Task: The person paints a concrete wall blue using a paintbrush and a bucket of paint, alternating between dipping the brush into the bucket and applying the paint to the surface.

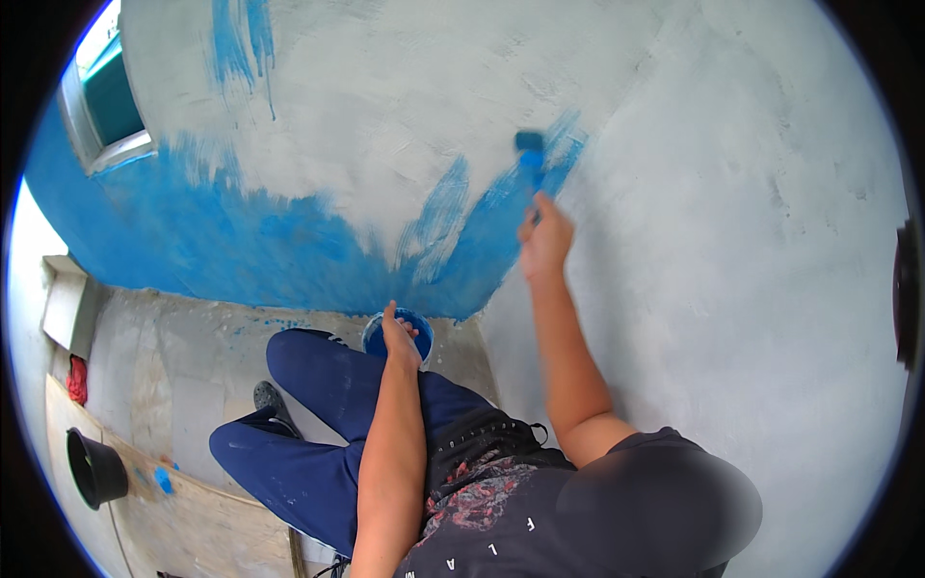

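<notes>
My right hand (547, 239) is closed round the handle of a paintbrush (529, 154). Its wide head, blurred by motion, is up at the wall near the corner, beside fresh blue strokes. Low at the middle, my left hand (400, 337) hangs over a bucket of blue paint (425, 334) with its fingers apart and nothing seen in them. Part of the bucket is hidden by that hand and wrist. The wall (385, 87) ahead is pale grey above, with uneven blue paint (260, 241) along its lower part.
A plain grey wall (723, 241) meets the painted one at my right. At the upper left is a window (114, 96). A black bucket (96, 469) lies tipped on a paint-spotted board (193, 515) at the lower left, near a red cloth-like thing (77, 379). My bent legs (328, 385) cover some floor.
</notes>
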`<state>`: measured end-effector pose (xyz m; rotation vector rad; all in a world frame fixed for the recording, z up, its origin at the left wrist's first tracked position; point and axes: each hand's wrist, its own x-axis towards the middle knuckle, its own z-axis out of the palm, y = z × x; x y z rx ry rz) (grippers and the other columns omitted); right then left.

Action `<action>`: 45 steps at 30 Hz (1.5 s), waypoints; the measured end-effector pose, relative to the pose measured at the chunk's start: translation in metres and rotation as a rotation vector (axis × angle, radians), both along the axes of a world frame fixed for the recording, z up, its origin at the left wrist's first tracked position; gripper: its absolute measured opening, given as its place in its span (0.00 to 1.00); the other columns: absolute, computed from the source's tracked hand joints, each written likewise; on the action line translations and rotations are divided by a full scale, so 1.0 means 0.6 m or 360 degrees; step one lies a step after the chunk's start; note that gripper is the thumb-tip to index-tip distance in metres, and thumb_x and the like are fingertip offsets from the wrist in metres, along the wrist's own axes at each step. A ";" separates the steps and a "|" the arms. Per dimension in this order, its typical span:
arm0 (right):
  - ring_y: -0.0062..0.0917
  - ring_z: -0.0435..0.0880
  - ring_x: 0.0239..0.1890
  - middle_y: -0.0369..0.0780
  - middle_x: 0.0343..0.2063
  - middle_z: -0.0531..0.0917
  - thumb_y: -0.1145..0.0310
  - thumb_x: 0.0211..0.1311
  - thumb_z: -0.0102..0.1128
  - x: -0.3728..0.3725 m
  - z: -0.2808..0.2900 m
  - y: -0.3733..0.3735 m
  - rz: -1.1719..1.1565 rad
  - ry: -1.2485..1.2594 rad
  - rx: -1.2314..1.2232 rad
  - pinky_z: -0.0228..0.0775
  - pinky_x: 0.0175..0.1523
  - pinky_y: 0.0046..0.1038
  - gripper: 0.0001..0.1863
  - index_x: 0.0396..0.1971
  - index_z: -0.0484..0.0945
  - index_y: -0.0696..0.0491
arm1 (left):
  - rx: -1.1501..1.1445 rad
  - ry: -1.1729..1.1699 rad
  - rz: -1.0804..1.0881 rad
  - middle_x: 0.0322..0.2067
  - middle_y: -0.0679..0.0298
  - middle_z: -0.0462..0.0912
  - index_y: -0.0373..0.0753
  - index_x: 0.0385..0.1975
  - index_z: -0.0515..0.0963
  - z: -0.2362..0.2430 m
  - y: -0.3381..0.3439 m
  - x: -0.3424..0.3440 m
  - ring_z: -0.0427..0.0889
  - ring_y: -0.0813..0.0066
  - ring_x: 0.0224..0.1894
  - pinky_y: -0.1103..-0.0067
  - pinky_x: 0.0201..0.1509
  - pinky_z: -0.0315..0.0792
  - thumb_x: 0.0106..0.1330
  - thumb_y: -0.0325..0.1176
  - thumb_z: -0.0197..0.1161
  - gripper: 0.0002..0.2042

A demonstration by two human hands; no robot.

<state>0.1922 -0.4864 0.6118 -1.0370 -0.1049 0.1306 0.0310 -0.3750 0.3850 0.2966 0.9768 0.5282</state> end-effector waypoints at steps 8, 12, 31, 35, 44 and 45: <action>0.18 0.60 0.12 0.38 0.23 0.74 0.71 0.64 0.61 0.008 -0.360 0.044 0.0209 0.1039 -0.0438 0.46 0.15 0.23 0.08 0.36 0.74 0.59 | -0.0033 -0.0147 0.0049 0.23 0.69 0.60 0.41 0.38 0.64 -0.006 -0.001 0.008 0.63 0.78 0.21 0.77 0.26 0.62 0.62 0.54 0.65 0.24; 0.18 0.64 0.16 0.42 0.33 0.77 0.71 0.64 0.59 0.065 -0.364 0.019 0.0520 0.1134 -0.0249 0.50 0.17 0.21 0.08 0.39 0.72 0.57 | -0.0062 -0.0073 0.0128 0.22 0.72 0.58 0.33 0.42 0.68 0.007 0.001 0.003 0.60 0.79 0.23 0.79 0.28 0.60 0.64 0.52 0.64 0.25; 0.18 0.62 0.14 0.33 0.19 0.72 0.64 0.64 0.54 0.009 -0.320 0.021 0.0957 0.0888 -0.0594 0.53 0.20 0.22 0.08 0.36 0.73 0.53 | -0.0071 0.0149 0.0044 0.21 0.71 0.62 0.27 0.56 0.68 0.023 0.001 -0.004 0.62 0.78 0.27 0.78 0.40 0.61 0.64 0.57 0.62 0.35; 0.19 0.59 0.14 0.33 0.18 0.69 0.61 0.70 0.53 0.001 -0.503 0.016 0.0985 0.1216 -0.0743 0.51 0.20 0.24 0.08 0.35 0.71 0.51 | 0.0006 0.0125 0.0040 0.20 0.72 0.62 0.29 0.51 0.69 0.013 0.000 -0.002 0.62 0.78 0.26 0.79 0.38 0.62 0.64 0.56 0.62 0.32; 0.16 0.59 0.15 0.34 0.21 0.71 0.59 0.72 0.58 0.058 -0.520 0.077 0.0881 0.1133 -0.0584 0.49 0.19 0.22 0.12 0.37 0.74 0.53 | 0.0003 0.0255 -0.0068 0.20 0.72 0.61 0.34 0.43 0.69 -0.005 -0.006 0.000 0.63 0.80 0.25 0.79 0.34 0.62 0.65 0.54 0.62 0.26; 0.16 0.59 0.15 0.34 0.21 0.71 0.60 0.72 0.59 0.058 -0.491 0.080 0.0872 0.1057 -0.0612 0.49 0.19 0.21 0.12 0.38 0.75 0.54 | -0.0008 0.0275 -0.0039 0.19 0.72 0.61 0.34 0.43 0.70 -0.003 -0.004 0.001 0.62 0.80 0.25 0.79 0.36 0.62 0.65 0.55 0.61 0.26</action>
